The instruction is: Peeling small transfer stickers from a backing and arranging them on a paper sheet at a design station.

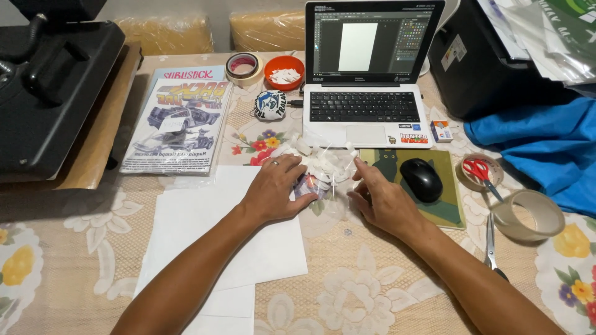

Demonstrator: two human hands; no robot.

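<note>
My left hand [277, 188] lies palm down on a clear plastic bag [320, 167] of small white plastic pieces, in the middle of the table. A ring shows on one finger. My right hand [382, 198] rests just right of the bag, its forefinger raised and touching the bag's right edge. Neither hand grips anything. Under my left forearm lie white paper sheets [230, 248].
An open laptop [366, 74] stands behind the bag. A black mouse [422, 180] sits on a green pad, right of my right hand. Tape rolls [528, 214], scissors [481, 174], blue cloth [546, 149] at right. A heat press [49, 87] and printed sheets [177, 124] at left.
</note>
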